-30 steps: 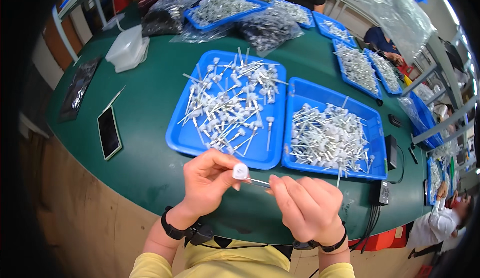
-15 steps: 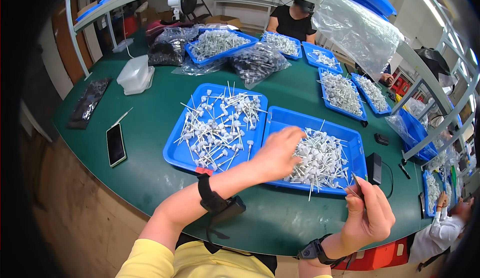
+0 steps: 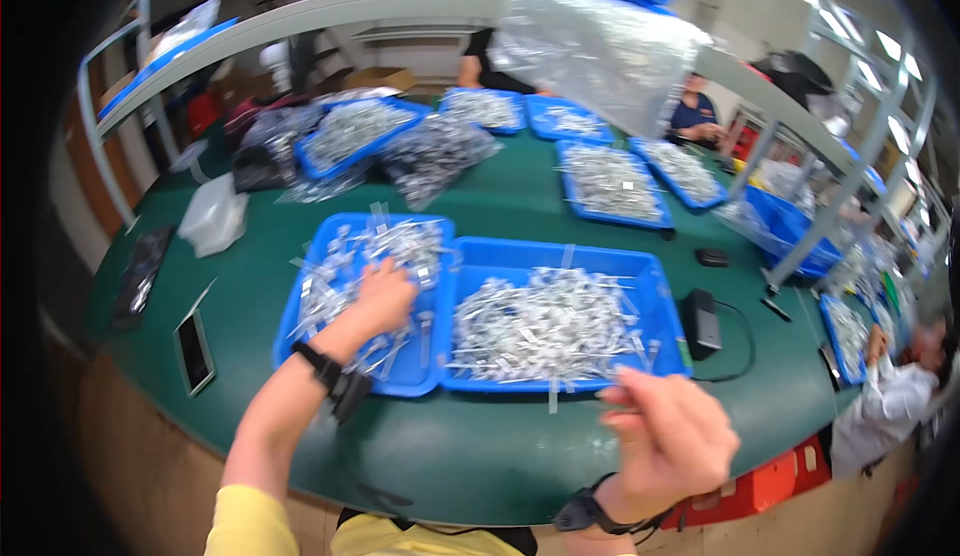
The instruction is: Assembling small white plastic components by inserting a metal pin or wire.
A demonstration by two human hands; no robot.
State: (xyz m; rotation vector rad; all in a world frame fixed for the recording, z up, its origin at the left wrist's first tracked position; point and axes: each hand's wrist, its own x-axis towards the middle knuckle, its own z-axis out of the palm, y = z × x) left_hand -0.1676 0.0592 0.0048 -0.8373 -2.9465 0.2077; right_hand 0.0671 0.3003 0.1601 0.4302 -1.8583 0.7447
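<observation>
My left hand (image 3: 388,296) is over the left blue tray (image 3: 290,341), its fingertips down among small white-headed parts with thin metal pins (image 3: 325,301). Motion blur hides whether those fingers grip one. In front of the right blue tray's near right corner, my right hand (image 3: 680,431) is raised, with thumb and fingers drawn together. Whatever it pinches is too blurred to make out. That right tray (image 3: 490,254) holds a dense heap of the same white-headed pins (image 3: 545,326), a few poking over its near edge.
A phone (image 3: 194,351) and a clear plastic tub (image 3: 213,216) sit at the left. Filled blue trays (image 3: 612,184) and bagged parts (image 3: 430,161) stand farther back. A black box with a cable (image 3: 702,323) is right of the near trays. A metal frame (image 3: 810,196) rises beyond; co-workers sit around.
My left hand has moved left from the right tray into the left tray. My right hand stays near the right tray's corner; the thin dark blade it held no longer shows clearly. The view has shifted.
</observation>
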